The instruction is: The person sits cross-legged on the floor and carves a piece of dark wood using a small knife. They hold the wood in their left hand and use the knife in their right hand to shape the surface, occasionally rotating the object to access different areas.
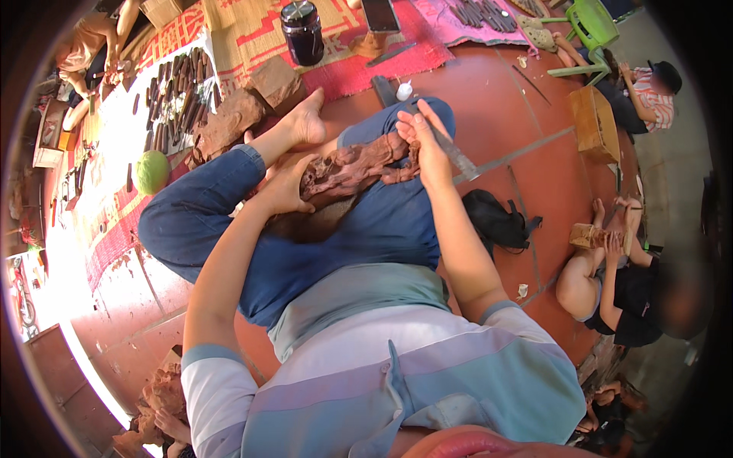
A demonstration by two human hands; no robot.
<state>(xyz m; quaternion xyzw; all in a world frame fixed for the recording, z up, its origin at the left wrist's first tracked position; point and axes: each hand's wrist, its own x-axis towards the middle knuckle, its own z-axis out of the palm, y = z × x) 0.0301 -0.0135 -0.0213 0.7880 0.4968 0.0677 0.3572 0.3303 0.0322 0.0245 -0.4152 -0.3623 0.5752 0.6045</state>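
Note:
A reddish-brown carved piece of wood (355, 169), knotty and deeply cut, lies across my lap over my crossed legs in jeans. My left hand (289, 187) is wrapped round its left end, thumb toward me. At the right end, close to my knee, my right hand (429, 153) grips a flat metal bar-like tool (458, 158). The tool's exposed end points down to the right, away from the carving. A dark straight piece (383, 90) shows beyond the knee, roughly in line with it; whether it belongs to the same tool I cannot tell.
Rough wood blocks (276, 84) sit by my bare foot. Many carving tools (179, 95) lie on a sheet at left, near a green round fruit (151, 172). A dark lidded jar (302, 34) stands on the mat. A black bag (496, 220) lies at right; other people work nearby.

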